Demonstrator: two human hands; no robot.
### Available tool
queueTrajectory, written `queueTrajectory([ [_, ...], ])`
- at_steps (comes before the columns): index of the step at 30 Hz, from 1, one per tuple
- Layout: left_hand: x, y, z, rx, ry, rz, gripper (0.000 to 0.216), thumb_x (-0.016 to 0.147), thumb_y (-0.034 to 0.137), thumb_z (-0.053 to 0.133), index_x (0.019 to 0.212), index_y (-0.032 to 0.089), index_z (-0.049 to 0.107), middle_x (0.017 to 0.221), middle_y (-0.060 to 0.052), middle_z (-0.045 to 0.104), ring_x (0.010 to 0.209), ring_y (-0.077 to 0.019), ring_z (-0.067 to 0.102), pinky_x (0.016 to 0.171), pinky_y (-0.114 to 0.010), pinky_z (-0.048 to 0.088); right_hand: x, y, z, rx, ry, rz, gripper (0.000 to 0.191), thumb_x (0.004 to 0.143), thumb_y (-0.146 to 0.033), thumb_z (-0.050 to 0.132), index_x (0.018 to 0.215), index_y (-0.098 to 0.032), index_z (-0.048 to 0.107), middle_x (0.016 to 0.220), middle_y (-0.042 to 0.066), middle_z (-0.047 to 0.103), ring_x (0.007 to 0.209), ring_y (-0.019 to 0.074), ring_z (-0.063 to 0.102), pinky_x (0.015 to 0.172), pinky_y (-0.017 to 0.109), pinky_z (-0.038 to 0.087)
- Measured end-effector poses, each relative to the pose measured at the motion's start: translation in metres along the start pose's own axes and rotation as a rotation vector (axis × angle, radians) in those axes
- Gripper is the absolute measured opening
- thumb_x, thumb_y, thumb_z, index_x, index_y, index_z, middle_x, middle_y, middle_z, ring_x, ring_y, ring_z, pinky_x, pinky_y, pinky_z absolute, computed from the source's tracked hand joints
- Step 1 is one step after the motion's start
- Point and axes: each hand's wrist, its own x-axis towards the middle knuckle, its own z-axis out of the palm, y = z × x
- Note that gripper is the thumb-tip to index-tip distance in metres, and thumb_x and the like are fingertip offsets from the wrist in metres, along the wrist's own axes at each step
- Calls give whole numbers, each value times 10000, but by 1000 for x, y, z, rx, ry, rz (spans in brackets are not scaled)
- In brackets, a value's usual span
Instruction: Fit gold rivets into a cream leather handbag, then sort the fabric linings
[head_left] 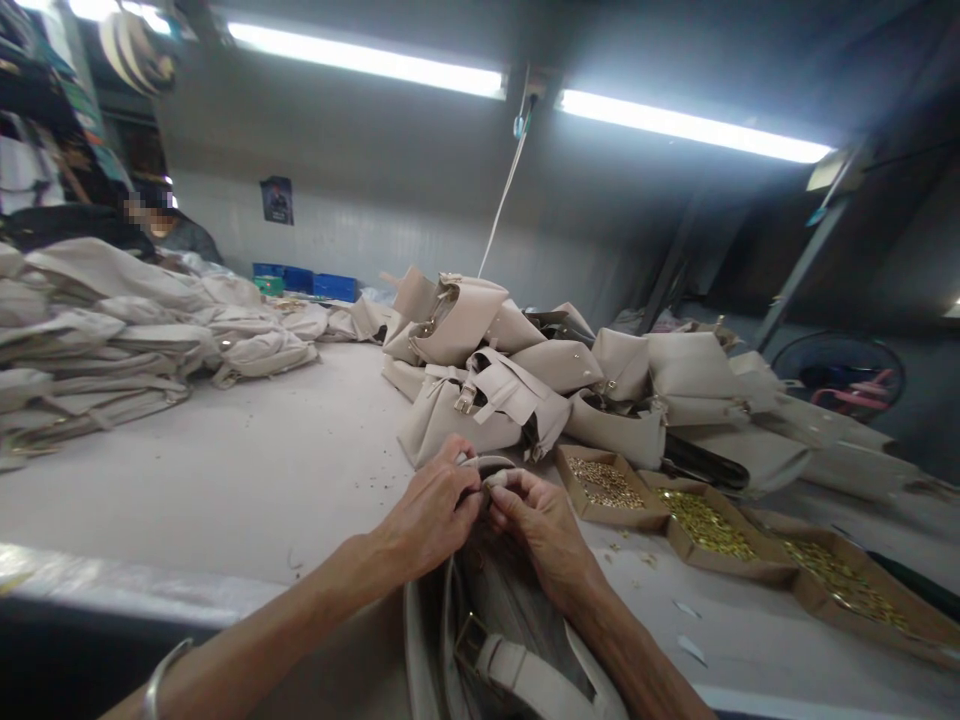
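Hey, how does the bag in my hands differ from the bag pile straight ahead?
The bag is held by your left hand and right hand; the pile rests on the table. The bag is closest to the camera, while the pile is farther back. The bag is single; the pile holds many, turned different ways. Both show beige material and metal buckles.

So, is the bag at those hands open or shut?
Open: the bag gapes below the left hand and right hand, its inside showing.
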Motion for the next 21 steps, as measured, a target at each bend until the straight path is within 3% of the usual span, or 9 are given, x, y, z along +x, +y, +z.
queueTrajectory([
  [6,-6,0,2,76,-13,53,216,801,76,417,696,159,586,1139,-83,474,785,-128,543,798,-314,474,-3,-3,10,-240,82,-131,313,788,-441,661,875,-153,575,683,12,619,528,114,531,510,226,427],
  [9,-6,-4,-3,119,-68,72,202,761,38,424,720,162,578,1205,-91,467,813,-136,573,843,-341,496,-6,-3,14,-267,82,-121,306,803,-455,626,861,-163,555,642,10,626,511,141,576,506,250,482],
  [13,-9,-13,-10,173,-148,186,253,736,2,415,819,174,581,1387,-107,388,1016,-184,591,911,-343,506,-7,0,13,-234,90,-99,262,791,-424,615,807,-176,530,582,-2,617,496,153,598,501,261,507],
  [17,-14,-18,-10,246,-100,297,272,764,5,389,894,190,541,1425,-110,375,1186,-218,526,966,-344,487,-3,1,10,-227,110,-120,211,775,-376,603,780,-173,546,592,9,629,505,151,604,496,251,498],
  [21,-15,-17,-9,273,5,259,341,785,12,351,1053,196,454,1279,-126,505,1139,-199,565,935,-334,493,2,0,11,-170,80,-130,181,769,-344,593,759,-170,545,585,9,631,508,146,602,507,249,498],
])
